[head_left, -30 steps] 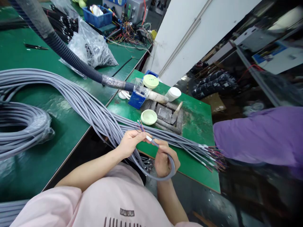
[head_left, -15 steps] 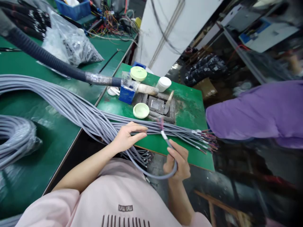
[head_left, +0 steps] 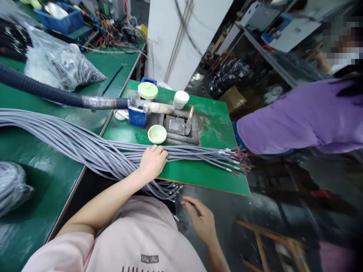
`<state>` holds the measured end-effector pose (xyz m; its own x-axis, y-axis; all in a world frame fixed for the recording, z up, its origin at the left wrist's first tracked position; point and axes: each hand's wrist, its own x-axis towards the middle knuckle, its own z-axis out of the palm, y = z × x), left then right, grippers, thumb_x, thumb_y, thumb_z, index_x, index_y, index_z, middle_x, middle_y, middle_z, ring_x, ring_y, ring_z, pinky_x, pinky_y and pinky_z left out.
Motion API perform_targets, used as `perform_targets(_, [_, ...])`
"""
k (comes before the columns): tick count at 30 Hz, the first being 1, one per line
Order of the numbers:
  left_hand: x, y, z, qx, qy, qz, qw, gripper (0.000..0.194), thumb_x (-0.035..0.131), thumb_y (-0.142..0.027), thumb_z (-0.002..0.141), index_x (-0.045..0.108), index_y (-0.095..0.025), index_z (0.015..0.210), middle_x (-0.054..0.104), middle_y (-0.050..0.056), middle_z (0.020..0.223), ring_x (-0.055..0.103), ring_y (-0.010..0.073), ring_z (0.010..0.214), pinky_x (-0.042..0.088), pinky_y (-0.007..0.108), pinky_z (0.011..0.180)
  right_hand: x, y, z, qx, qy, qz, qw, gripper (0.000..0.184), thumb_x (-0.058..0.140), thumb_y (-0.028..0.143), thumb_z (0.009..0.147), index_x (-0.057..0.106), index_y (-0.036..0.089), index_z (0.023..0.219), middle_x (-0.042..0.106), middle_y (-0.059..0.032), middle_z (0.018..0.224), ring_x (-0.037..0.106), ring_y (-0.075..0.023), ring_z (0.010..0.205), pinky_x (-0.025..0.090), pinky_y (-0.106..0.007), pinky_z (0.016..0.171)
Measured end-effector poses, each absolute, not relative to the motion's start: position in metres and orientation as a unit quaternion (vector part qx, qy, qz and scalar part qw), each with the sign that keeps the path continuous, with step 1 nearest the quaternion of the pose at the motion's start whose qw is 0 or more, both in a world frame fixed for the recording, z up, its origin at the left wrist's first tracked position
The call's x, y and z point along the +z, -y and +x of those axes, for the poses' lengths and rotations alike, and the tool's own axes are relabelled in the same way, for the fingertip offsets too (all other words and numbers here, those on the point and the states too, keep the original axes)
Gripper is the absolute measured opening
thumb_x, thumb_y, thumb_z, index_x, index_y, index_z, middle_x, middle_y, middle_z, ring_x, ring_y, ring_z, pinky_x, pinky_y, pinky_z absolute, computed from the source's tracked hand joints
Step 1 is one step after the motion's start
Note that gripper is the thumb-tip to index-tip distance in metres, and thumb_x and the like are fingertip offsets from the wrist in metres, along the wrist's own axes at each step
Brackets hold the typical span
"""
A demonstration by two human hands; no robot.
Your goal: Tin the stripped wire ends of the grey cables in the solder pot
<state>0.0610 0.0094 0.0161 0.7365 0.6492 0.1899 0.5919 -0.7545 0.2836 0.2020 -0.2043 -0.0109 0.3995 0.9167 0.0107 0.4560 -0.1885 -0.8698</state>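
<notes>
A thick bundle of grey cables [head_left: 85, 145] runs from the left bench across the small green table. My left hand [head_left: 154, 161] lies over the bundle, its fingers curled round the cables. At the bundle's right end, the stripped ends [head_left: 235, 155] show thin red and dark wires with white bands. Other cable ends [head_left: 167, 190] hang below the table's front edge. My right hand [head_left: 200, 217] is in the air in front of that edge, near those hanging ends. Its thumb and fingers are apart, and no cable shows in it.
Behind the bundle are a dark square metal pot [head_left: 176, 124], a pale green dish [head_left: 157, 133], a white tub [head_left: 180, 99] and a blue box [head_left: 138, 116] carrying a hose [head_left: 99, 102]. A person in a purple sleeve [head_left: 283, 119] is at the right.
The single cable in my right hand has left it, and that hand has moved down towards me. My left hand has closed down onto the bundle. The view has shifted right.
</notes>
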Motion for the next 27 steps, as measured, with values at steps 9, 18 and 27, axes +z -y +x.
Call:
perform_targets(9, [0.031,0.010,0.045,0.238,-0.294,0.913,0.150,0.012,0.046,-0.020,0.093,0.057,-0.017,0.091,0.060,0.005,0.089,0.051,0.0211,0.083,0.038,0.034,0.070,0.006,0.110,0.176,0.539,0.174,-0.494,0.659,0.040,0.069,0.045,0.078,0.063,0.023,0.111,0.071,-0.0070,0.101,0.063,-0.0122,0.063,0.050,-0.026,0.055])
perform_targets(18, [0.029,0.016,0.034,0.310,-0.263,0.878,0.251,0.013,0.048,-0.024,0.094,0.058,-0.017,0.093,0.064,0.007,0.092,0.053,0.0200,0.085,0.039,0.035,0.074,0.030,0.107,0.256,0.303,0.130,-0.470,0.819,0.023,0.069,0.039,0.076,0.066,0.020,0.090,0.065,0.0033,0.069,0.047,-0.0060,0.044,0.044,-0.022,0.047])
perform_targets(27, [0.138,0.053,-0.019,0.477,-0.029,0.751,0.456,0.010,0.057,-0.025,0.089,0.067,-0.029,0.086,0.072,0.001,0.085,0.063,0.0201,0.085,0.050,0.038,0.084,0.063,0.114,0.240,0.211,0.474,-0.716,0.467,0.029,0.050,0.039,0.089,0.067,0.016,0.093,0.049,0.0041,0.046,0.044,-0.0109,0.042,0.037,-0.024,0.044])
